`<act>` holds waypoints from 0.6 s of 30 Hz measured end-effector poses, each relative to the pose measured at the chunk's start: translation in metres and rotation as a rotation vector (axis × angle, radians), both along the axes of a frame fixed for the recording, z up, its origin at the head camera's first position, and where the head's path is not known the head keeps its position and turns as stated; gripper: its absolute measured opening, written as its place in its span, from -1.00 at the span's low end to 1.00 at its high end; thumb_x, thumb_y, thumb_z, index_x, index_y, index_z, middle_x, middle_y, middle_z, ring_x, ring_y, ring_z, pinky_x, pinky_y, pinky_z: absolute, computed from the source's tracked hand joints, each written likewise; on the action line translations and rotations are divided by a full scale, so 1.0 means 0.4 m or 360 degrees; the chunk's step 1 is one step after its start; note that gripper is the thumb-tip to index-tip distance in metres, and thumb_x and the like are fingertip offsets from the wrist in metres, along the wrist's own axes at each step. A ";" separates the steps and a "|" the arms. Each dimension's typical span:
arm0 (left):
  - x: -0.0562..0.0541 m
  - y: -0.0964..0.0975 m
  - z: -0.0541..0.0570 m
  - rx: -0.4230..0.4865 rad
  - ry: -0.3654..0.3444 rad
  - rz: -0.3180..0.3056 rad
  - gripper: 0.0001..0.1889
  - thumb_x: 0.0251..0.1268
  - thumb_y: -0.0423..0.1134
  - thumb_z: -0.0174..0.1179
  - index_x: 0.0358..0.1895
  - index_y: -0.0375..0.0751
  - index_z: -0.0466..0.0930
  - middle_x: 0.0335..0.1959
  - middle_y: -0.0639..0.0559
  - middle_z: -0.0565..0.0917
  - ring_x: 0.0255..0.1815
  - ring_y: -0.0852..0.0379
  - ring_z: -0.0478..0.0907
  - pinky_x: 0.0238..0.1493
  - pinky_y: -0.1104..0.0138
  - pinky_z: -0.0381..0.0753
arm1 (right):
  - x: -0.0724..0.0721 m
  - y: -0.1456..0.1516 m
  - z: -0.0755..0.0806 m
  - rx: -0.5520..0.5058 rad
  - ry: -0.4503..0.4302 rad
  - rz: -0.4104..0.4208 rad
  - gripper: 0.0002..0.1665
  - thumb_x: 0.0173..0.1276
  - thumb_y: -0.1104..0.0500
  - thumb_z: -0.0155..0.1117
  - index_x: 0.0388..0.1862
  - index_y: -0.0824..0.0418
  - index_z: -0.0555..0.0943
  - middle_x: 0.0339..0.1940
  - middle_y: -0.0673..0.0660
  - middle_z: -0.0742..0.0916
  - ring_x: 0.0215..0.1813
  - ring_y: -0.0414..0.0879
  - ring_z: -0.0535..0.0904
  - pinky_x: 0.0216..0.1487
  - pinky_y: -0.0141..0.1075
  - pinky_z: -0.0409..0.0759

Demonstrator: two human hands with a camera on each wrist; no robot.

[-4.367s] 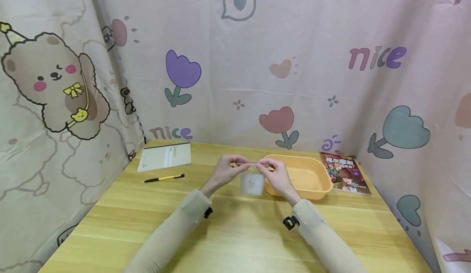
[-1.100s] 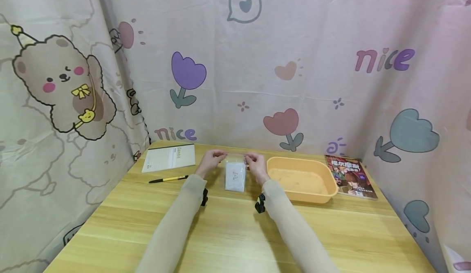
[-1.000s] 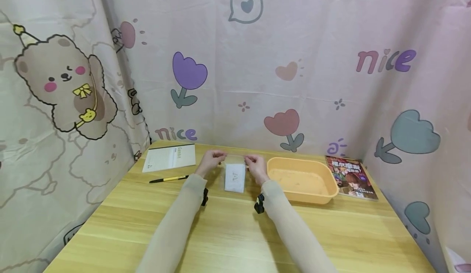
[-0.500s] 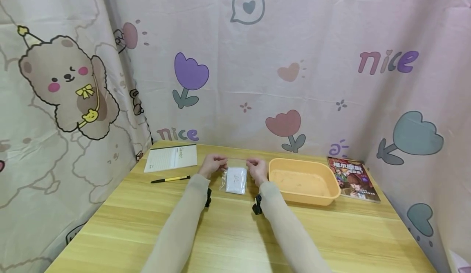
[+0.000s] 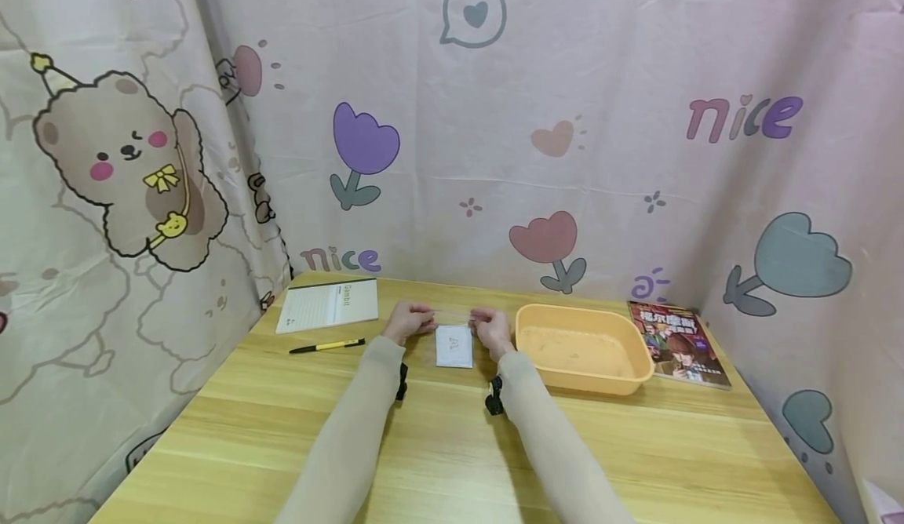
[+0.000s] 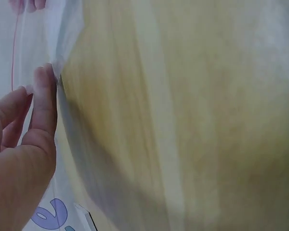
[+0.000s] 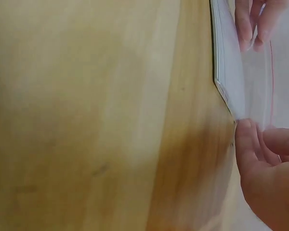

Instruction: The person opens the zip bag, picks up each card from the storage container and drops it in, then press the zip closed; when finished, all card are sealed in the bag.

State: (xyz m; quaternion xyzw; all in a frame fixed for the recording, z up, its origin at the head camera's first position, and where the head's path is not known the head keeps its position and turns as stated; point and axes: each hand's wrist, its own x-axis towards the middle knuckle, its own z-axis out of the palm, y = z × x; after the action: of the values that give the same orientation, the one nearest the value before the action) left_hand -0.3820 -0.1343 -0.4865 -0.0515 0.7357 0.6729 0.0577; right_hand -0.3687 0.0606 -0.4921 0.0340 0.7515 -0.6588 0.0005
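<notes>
A clear zip bag [image 5: 452,318] with a red line along its top is stretched between my two hands. Inside it sits a flat white packet [image 5: 454,348] with a small drawing on its front; in the right wrist view the packet [image 7: 227,57] shows layered edges. My left hand [image 5: 410,322] pinches the bag's top left corner between thumb and fingers. At the top right corner, my right hand [image 5: 492,330] pinches the plastic likewise. In the left wrist view the bag's red line [image 6: 13,57] runs up from the left fingertips [image 6: 40,77] towards the other hand.
Right of my right hand stands an orange plastic basin [image 5: 585,383], with a colourful magazine [image 5: 679,345] beyond it. At the back left lie a notebook [image 5: 328,307] and a yellow-and-black pen [image 5: 327,346]. A printed curtain [image 5: 452,132] hangs behind the wooden table [image 5: 438,445].
Since the earliest frame, my hands have moved apart and left, spreading the bag's top. Over the last second the bag's top has come down a little, and the packet looks shorter.
</notes>
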 end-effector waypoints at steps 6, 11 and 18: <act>0.002 -0.002 0.001 0.0018 0.0004 -0.0009 -0.64 0.37 -0.53 0.04 0.20 -0.60 0.42 0.06 -0.48 0.56 -0.07 -0.15 0.72 0.01 0.25 0.71 | 0.012 0.009 0.007 -0.0015 0.0005 0.0044 -0.52 0.39 0.49 -0.01 0.29 0.44 0.46 0.21 0.39 0.62 0.18 0.14 0.62 0.03 -0.24 0.70; 0.010 -0.006 0.018 0.0042 0.0046 0.0045 -0.58 0.39 -0.51 0.02 0.28 -0.54 0.37 0.17 -0.45 0.53 0.02 -0.20 0.68 0.08 0.18 0.68 | 0.015 0.010 0.019 -0.0038 0.0045 0.0067 -0.47 0.38 0.53 -0.06 0.33 0.45 0.42 0.27 0.40 0.57 0.26 0.18 0.57 0.12 -0.15 0.67; 0.028 0.002 0.054 -0.0068 0.0096 -0.0017 -0.63 0.43 -0.36 0.08 0.22 -0.44 0.48 0.07 -0.33 0.64 -0.03 -0.13 0.69 0.13 0.05 0.65 | 0.033 -0.001 0.049 -0.0009 0.0068 0.0195 -0.56 0.41 0.46 0.01 0.25 0.44 0.50 0.19 0.38 0.64 0.17 0.13 0.64 0.13 -0.18 0.67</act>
State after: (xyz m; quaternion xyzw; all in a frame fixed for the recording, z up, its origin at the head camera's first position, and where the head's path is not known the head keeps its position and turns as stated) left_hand -0.3707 -0.1335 -0.4647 -0.0285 0.7516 0.6580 0.0378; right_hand -0.3554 0.0601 -0.4725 -0.0262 0.7501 -0.6604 0.0249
